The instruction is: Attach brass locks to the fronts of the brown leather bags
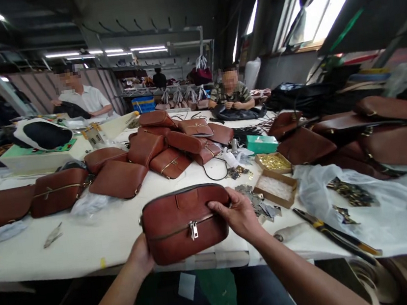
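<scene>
A reddish-brown leather bag [180, 247] is held up at the near edge of the white table, its zipped side facing me. A silver zip pull [193, 230] hangs at the middle of the zip. My left hand [142, 254] grips the bag's lower left end, with its fingers mostly hidden behind it. At the upper right end, my right hand [238, 213] clasps the bag, thumb lying on the front and fingers behind.
More brown bags [117, 178] are heaped across the table, with another pile [402, 143] at right. Boxes of gold pieces [273, 161] and clear bits [274, 188], black-and-yellow pliers [336, 235] and plastic sheeting [400, 212] lie right. Two people [231, 94] sit beyond.
</scene>
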{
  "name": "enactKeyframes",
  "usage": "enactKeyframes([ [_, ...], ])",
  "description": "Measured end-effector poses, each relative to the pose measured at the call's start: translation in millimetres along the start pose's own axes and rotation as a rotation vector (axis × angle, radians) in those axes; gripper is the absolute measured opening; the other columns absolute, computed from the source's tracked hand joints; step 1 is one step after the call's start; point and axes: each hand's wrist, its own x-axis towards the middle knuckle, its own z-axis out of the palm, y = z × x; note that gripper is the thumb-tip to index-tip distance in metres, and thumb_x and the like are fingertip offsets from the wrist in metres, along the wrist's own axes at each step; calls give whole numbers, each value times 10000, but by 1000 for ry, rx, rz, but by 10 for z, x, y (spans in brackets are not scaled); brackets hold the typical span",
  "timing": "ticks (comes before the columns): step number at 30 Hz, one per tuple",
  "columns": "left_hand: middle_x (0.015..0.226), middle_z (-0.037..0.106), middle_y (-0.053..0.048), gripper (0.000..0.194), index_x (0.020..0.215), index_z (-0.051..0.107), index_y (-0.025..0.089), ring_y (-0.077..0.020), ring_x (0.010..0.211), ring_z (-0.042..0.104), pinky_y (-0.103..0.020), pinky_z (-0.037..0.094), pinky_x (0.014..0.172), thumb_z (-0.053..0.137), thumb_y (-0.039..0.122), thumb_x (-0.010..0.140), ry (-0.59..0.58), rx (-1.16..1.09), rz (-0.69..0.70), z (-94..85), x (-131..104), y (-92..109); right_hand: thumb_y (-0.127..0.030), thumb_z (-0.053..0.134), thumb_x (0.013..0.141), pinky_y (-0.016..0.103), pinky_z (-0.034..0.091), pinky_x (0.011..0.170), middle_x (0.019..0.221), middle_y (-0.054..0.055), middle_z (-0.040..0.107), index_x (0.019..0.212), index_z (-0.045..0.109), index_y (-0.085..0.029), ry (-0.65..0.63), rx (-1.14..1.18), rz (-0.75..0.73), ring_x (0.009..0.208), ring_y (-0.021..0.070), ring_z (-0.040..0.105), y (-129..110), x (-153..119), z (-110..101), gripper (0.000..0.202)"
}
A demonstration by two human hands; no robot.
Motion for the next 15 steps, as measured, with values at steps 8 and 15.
enactKeyframes([
  [8, 1601, 461, -117, 644, 1527, 448, 249, -317, 1431, 493, -491, 380, 1238, 624, 488, 955, 356, 640, 805, 50, -269, 126, -343, 657, 967, 265, 465, 793, 928, -2, 697, 1015, 728, -250, -118, -191, -72, 851, 172, 633, 452, -387, 84, 127],
  [15, 1517, 560, -143, 569, 1458, 524, 188, -355, 1410, 514, -567, 432, 1190, 692, 225, 915, 245, 1162, 1384, 329, -126, 430, -426, 784, 872, 283, 511, 809, 1050, 31, 737, 1140, 736, -208, -469, -105, 47, 932, 201, 664, 278, -72, -478, 349],
])
